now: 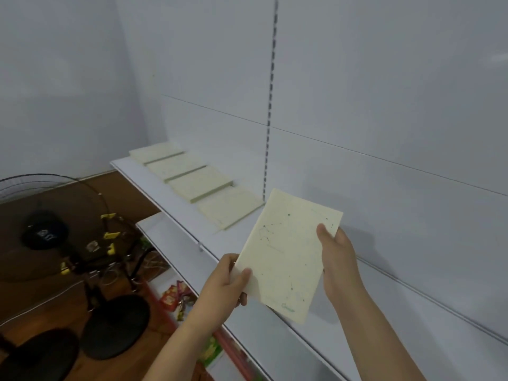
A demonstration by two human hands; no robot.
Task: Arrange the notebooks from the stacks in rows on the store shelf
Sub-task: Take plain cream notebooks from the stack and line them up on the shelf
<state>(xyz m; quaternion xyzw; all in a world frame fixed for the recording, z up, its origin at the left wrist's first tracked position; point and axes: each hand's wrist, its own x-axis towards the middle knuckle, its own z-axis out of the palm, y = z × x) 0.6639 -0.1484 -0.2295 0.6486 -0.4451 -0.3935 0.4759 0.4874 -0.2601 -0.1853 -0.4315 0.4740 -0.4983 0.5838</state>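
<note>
Above the white metal store shelf [275, 334], just right of four pale yellow notebooks [202, 183] lying in a row, a thin pale yellow paper notebook with a constellation print [288, 254] is held up tilted. Looks light and bendy, so holding opposite edges makes sense. Left hand [228, 281] pinches the lower-left edge and right hand [336, 257] the upper-right, each grip closed with thumb on the cover.

Both arms reach forward, left hand [229, 279] and right hand [336, 257] pinching with thumbs above, fingers [243, 298] beneath.
</note>
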